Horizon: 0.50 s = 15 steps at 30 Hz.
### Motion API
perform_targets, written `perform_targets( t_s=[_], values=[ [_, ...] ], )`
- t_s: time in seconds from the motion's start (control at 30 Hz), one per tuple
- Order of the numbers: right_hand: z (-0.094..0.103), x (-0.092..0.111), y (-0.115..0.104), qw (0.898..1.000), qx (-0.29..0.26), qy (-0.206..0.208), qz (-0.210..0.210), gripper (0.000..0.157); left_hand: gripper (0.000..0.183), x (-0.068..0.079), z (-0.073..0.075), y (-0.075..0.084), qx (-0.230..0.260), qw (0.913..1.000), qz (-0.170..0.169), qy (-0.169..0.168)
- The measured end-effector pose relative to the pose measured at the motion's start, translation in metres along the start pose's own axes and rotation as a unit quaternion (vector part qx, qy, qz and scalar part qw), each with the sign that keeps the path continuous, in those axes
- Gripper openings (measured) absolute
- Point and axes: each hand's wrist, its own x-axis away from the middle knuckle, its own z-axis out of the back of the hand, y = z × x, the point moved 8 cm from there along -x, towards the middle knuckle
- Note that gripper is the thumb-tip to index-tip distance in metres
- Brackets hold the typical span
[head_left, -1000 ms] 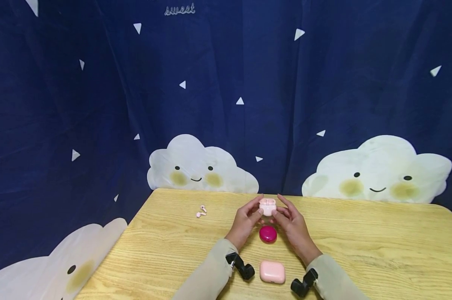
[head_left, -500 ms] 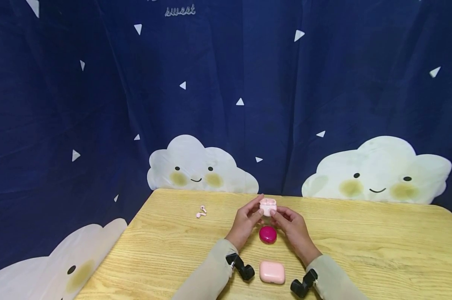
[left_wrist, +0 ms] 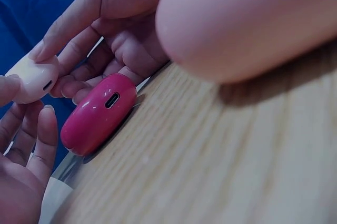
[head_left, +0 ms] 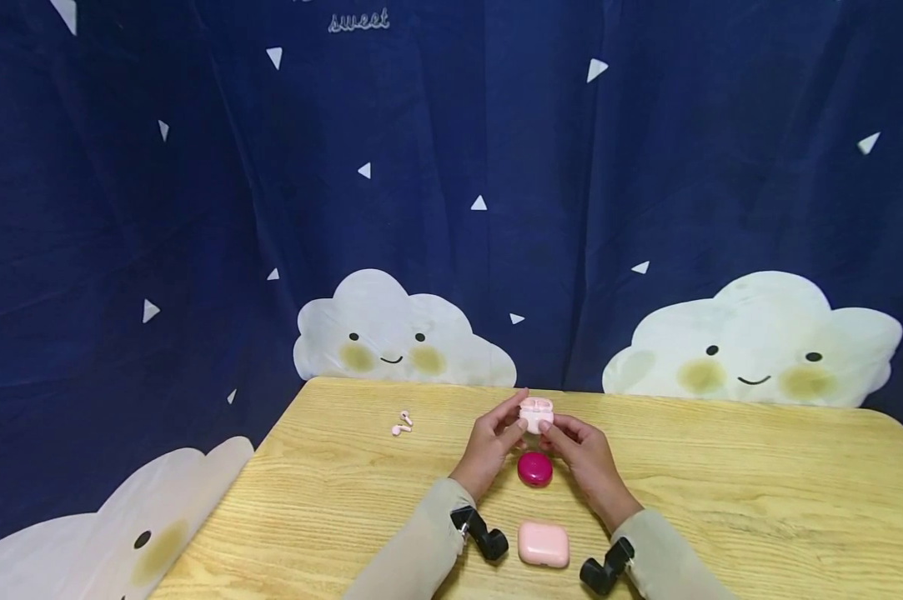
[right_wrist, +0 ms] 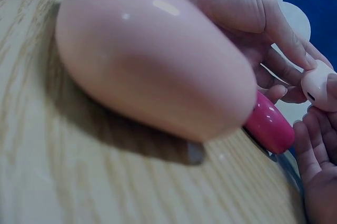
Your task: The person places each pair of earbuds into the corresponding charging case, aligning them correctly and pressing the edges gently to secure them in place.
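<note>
A small pale pink earbud case [head_left: 536, 419], its lid up and two rosy hollows showing, is raised between both hands near the far table edge. My left hand [head_left: 489, 446] pinches its left side, thumb on the front and a fingertip up by the lid. My right hand [head_left: 588, 454] grips the other side, thumb on the front. A charging port shows on the case's underside in the left wrist view. Just below the hands a glossy magenta round case [head_left: 535, 469] rests on the table, its port visible in the left wrist view [left_wrist: 100, 113].
Between the forearms lies a larger pink closed case [head_left: 544, 544], looming close in both wrist views. Two pale pink earbuds [head_left: 402, 423] lie on the wooden table [head_left: 331, 500] at the left. A dark blue curtain [head_left: 436, 233] with clouds hangs behind the table.
My right index finger, raised beside the lid a second ago, has come down against the case's side. The left hand and the things on the table stay put.
</note>
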Motion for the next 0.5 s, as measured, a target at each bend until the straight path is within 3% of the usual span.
perform_targets(
  t_s=[0.33, 0.5],
  values=[
    [0.0004, 0.0002, -0.0001, 1.0, 0.012, -0.003, 0.005, 0.04, 0.047, -0.0005, -0.0011, -0.0016, 0.014, 0.9999, -0.004, -0.008],
    [0.0011, 0.0003, 0.0009, 1.0, 0.015, 0.0, 0.0, 0.042, 0.057, 0.0008, -0.0013, -0.0025, 0.013, 0.9999, 0.005, -0.004]
  ],
)
